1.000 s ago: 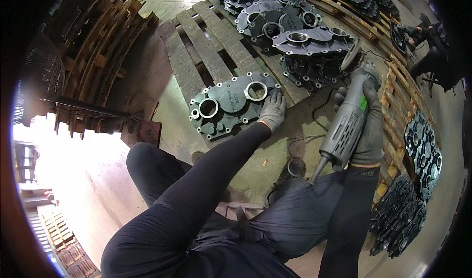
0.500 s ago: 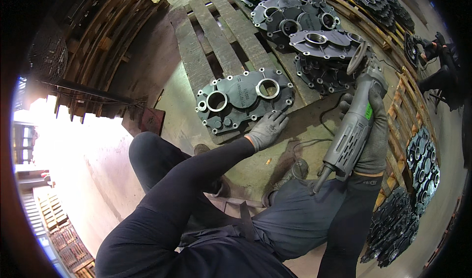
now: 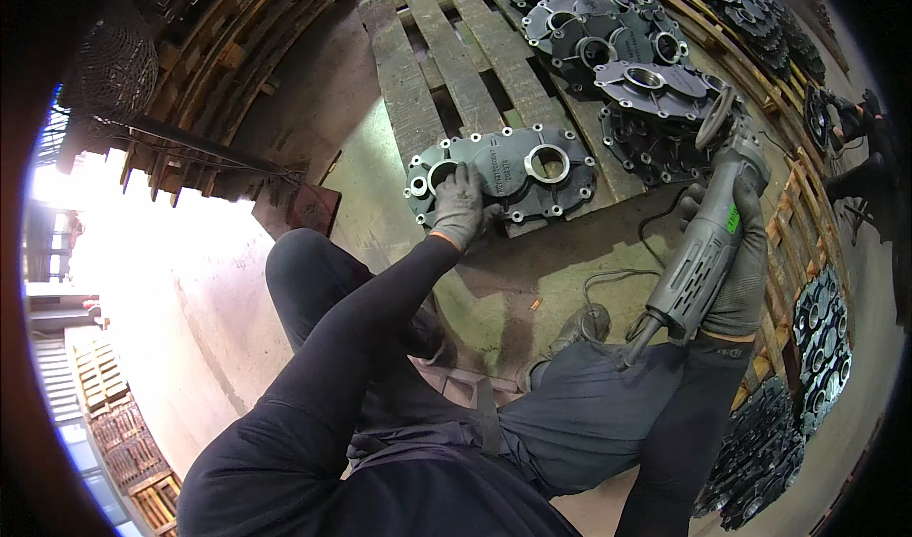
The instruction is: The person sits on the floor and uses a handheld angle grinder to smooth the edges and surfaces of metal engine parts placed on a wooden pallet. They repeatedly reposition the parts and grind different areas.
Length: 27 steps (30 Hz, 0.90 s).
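Note:
A grey cast metal cover plate (image 3: 518, 171) with two large round openings lies on the near end of a wooden pallet (image 3: 456, 72). My gloved left hand (image 3: 460, 205) rests on the plate's near left edge, fingers spread over it. My gloved right hand (image 3: 736, 271) grips the body of a grey angle grinder (image 3: 708, 238), held off to the right with its disc end pointing up toward a stack of castings. The grinder's cable trails down past my knee.
More dark cast covers (image 3: 608, 43) are stacked on the pallet's far end and along the right (image 3: 817, 338). Empty wooden pallets (image 3: 209, 72) are piled at the upper left. A dark clamp-like tool (image 3: 845, 119) sits at the far right. Concrete floor below.
My left hand has slid from the plate's right side to its near left edge. The view has shifted, so plate and grinder appear lower and larger.

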Each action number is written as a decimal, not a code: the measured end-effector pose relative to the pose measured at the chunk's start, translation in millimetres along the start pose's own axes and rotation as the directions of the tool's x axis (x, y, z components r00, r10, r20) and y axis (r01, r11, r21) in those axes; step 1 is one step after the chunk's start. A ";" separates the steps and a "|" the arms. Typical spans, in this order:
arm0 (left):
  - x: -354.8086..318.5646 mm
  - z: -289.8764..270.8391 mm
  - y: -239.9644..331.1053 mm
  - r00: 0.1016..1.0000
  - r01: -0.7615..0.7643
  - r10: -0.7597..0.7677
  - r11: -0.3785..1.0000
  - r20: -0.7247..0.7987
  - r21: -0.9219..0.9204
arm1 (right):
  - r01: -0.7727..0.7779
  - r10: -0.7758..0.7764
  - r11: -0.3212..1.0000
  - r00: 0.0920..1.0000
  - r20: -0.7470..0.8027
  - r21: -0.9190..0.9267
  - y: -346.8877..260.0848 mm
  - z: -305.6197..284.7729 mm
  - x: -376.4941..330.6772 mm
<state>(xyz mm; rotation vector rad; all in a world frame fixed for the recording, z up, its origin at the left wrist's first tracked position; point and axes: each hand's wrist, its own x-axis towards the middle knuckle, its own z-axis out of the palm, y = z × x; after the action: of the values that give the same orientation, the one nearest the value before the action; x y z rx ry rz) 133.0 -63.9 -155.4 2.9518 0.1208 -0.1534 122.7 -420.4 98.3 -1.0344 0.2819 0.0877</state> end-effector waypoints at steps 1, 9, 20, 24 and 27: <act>-4.5 0.0 -2.4 0.999 -0.001 0.000 1.000 0.033 0.025 | 0.010 -0.010 1.000 1.000 -0.004 -0.025 0.0 2.1 -1.2; -28.1 4.4 -15.0 0.990 -0.137 0.127 0.973 0.062 0.187 | 0.023 -0.022 0.998 1.000 0.018 -0.060 4.6 -2.8 1.4; -72.5 49.5 -26.9 0.969 -0.224 0.247 0.867 0.005 0.446 | -0.062 0.063 0.993 0.998 0.006 -0.099 12.4 -5.7 -4.4; -73.6 54.5 -26.2 0.977 -0.179 0.214 0.875 -0.028 0.450 | -0.051 0.051 0.992 0.999 0.002 -0.114 17.1 0.6 -6.5; -74.1 55.6 -29.5 0.972 -0.184 0.230 0.870 -0.045 0.457 | -0.002 0.000 0.990 1.000 -0.009 -0.138 23.1 -1.1 -1.1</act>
<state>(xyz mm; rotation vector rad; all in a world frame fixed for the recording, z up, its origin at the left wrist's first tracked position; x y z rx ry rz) 51.6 -50.6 -206.8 3.4087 -0.2579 -0.0030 116.7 -409.5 78.8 -1.1724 0.2879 0.1045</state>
